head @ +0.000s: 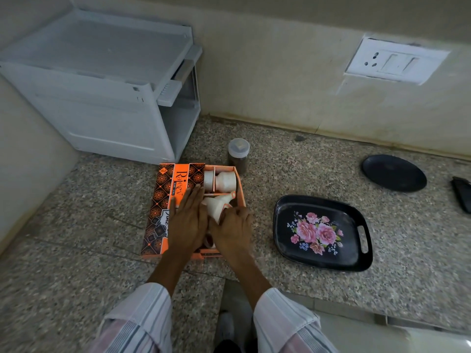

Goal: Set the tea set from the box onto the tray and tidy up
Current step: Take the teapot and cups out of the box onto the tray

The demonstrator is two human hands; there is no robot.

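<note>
An orange and black patterned tea set box (163, 200) lies on the speckled stone counter, its lid slid partly to the left. White cups (225, 180) lie on their sides in the far compartment. My left hand (187, 220) rests flat on the lid with fingers extended. Over the box's near compartment, my right hand (233, 229) curls around a white cup (215, 205). The black tray (322, 233) with a pink flower print sits to the right of the box, nothing on it.
A brown jar with a clear lid (238, 155) stands just behind the box. A black plate (393, 173) lies at the far right, a dark object (462, 193) at the right edge. A white plastic rack (107, 85) fills the back left corner.
</note>
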